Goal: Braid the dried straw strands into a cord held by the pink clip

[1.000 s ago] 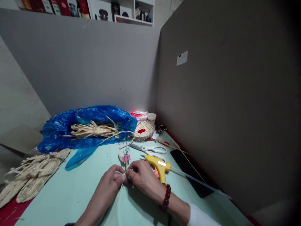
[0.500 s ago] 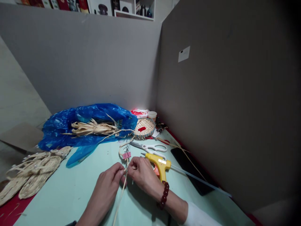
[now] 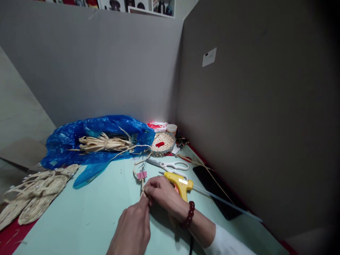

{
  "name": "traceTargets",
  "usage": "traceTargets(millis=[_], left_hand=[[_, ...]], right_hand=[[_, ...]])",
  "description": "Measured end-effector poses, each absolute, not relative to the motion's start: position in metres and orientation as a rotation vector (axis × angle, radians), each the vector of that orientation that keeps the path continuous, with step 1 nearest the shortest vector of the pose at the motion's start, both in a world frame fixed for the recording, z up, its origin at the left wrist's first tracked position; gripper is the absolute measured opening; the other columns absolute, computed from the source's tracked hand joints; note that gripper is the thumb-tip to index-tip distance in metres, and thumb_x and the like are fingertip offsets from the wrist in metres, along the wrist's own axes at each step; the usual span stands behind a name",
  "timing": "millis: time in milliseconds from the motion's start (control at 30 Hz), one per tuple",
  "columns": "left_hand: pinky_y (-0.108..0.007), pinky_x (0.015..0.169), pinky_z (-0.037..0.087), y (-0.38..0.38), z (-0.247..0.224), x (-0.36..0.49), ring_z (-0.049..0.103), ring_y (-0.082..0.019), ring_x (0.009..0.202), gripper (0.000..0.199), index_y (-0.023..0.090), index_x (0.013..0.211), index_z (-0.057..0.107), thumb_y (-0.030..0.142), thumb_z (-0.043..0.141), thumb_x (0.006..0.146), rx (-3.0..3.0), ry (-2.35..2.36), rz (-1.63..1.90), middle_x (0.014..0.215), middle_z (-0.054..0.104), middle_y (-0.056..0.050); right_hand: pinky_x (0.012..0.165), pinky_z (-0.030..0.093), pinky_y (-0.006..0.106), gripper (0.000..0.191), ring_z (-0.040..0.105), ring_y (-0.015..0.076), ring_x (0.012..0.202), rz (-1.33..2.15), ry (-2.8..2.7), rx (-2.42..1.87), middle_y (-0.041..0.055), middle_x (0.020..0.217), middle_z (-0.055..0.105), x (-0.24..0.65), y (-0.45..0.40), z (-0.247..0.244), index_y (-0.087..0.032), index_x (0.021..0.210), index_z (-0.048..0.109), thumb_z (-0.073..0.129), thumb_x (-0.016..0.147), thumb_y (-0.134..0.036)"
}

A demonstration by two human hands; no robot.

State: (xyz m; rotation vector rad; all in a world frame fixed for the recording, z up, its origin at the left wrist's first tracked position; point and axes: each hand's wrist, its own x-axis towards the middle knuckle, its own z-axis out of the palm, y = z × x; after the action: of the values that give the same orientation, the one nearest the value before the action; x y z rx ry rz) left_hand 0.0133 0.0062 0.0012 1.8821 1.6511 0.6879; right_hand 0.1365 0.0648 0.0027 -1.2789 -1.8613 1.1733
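Note:
A pale raffia cord (image 3: 142, 182) runs down from a pink binder clip (image 3: 142, 175), which grips it on the table. Just below the clip, my right hand (image 3: 163, 194) pinches the cord's strands between thumb and forefinger. My left hand (image 3: 132, 225) reaches up from below, its back to the camera, fingers closed against the right fingertips at the strands. Its fingertips are mostly hidden, as is the lower run of the cord. Right beside my right hand lies a yellow glue gun (image 3: 180, 182) with a long clear glue stick.
White-handled scissors (image 3: 170, 165) lie behind the glue gun. A raffia bundle (image 3: 103, 143) rests on a blue plastic bag (image 3: 66, 140). Woven sandals (image 3: 44, 198) are at left, a round woven tray (image 3: 170, 143) at the back, a black phone-like slab (image 3: 220, 198) by the right partition (image 3: 252, 117).
My left hand has moved right and turned, closing in under my right fingertips. The long strand that hung toward me is now out of sight. My right hand has barely moved.

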Motion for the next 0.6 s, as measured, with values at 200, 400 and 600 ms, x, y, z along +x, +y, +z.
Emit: traceTargets(millis=[200,400,600], left_hand=[[-0.033,0.066,0.042,0.012,0.016,0.0,0.065,-0.028,0.073,0.018,0.021,0.075,0.07,0.03,0.055,0.079,1.852,1.569,0.533,0.077,0.072,-0.01],[-0.031,0.063,0.048,0.039,0.042,-0.043,0.062,-0.021,0.065,0.042,0.014,0.085,0.067,0.053,0.057,0.072,1.408,1.594,0.75,0.083,0.067,-0.007],[-0.022,0.043,0.029,0.044,0.014,-0.02,0.042,-0.01,0.041,0.025,0.015,0.074,0.058,0.039,0.061,0.068,1.398,1.309,0.658,0.055,0.059,0.001]], right_hand=[[0.05,0.035,0.018,0.01,0.056,0.0117,0.059,1.15,-1.813,-1.326,0.0019,0.063,0.065,0.136,0.064,0.001,-0.014,0.068,0.066,0.056,0.068,-0.013],[0.051,0.033,0.018,0.015,0.051,0.0094,0.054,1.126,-1.827,-1.323,0.0004,0.063,0.067,0.134,0.061,0.003,-0.015,0.068,0.066,0.052,0.069,-0.011],[0.051,0.03,0.019,0.013,0.05,0.011,0.059,1.05,-1.869,-1.335,0.0005,0.063,0.064,0.137,0.059,0.006,-0.015,0.076,0.066,0.053,0.075,-0.016]])
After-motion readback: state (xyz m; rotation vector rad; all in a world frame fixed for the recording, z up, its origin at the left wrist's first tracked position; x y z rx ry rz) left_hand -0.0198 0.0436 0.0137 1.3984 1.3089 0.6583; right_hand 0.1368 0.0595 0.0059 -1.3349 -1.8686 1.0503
